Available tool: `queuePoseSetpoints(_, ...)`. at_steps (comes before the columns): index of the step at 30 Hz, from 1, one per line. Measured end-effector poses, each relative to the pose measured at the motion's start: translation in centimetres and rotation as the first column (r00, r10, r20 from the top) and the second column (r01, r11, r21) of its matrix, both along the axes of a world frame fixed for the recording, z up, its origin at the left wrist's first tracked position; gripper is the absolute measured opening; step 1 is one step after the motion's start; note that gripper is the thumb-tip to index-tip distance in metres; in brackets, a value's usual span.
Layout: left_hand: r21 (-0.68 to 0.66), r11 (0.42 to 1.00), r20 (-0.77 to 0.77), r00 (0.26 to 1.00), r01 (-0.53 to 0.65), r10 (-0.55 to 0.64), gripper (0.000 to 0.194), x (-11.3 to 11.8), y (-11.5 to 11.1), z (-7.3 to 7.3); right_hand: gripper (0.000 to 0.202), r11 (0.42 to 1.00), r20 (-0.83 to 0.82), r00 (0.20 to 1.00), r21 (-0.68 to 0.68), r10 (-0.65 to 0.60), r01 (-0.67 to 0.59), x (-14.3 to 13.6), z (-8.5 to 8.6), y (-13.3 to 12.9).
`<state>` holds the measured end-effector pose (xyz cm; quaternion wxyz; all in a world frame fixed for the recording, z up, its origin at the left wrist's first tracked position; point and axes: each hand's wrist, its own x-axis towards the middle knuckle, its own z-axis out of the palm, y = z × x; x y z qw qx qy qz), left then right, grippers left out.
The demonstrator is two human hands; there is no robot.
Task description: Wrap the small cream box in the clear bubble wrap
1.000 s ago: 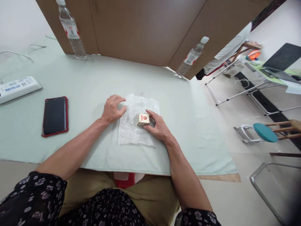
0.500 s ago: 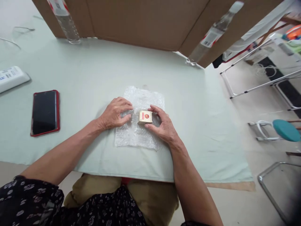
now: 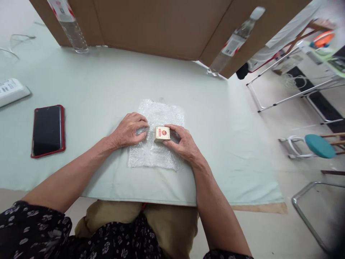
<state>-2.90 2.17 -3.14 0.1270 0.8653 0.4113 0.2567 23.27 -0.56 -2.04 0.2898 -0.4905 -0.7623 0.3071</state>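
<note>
A small cream cardboard box (image 3: pixel 162 134) with a red logo sits on a sheet of bubble wrap (image 3: pixel 153 158) in the middle of the table. The thumb and index finger of my right hand (image 3: pixel 184 144) grip the near and far corners of its right end. To the left of the box, my left hand (image 3: pixel 132 130) lies on the wrap's left edge, thumb and fingers apart and slightly curled, with nothing visibly held. A gap separates the left fingertips from the box.
A phone in a red case (image 3: pixel 48 131) and a white device (image 3: pixel 12 91) lie on the left of the green tablecloth (image 3: pixel 229 154). At the back stand a cardboard panel (image 3: pixel 151 28), a left bottle (image 3: pixel 71 30) and a right bottle (image 3: pixel 231 45). A teal-topped stool (image 3: pixel 320 145) is off to the right.
My right thumb and index finger have closed in on the right end of the box. My left hand stays on the wrap. The whole view has shifted slightly.
</note>
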Motion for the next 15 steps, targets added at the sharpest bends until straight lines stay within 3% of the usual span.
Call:
queuePoseSetpoints(7, 0.025, 1.0, 0.004, 1.0, 0.013, -0.014, 0.027, 0.13, 0.24, -0.06, 0.047, 0.999, -0.06, 0.998, -0.003, 0.033, -0.033, 0.07, -0.12, 0.25)
queuePoseSetpoints(15, 0.022, 0.998, -0.035, 0.997, 0.063, -0.062, 0.033, -0.16, 0.25, 0.15, 0.051, 0.999, -0.018, 0.999, 0.03, 0.041, -0.04, 0.17, 0.06, -0.04)
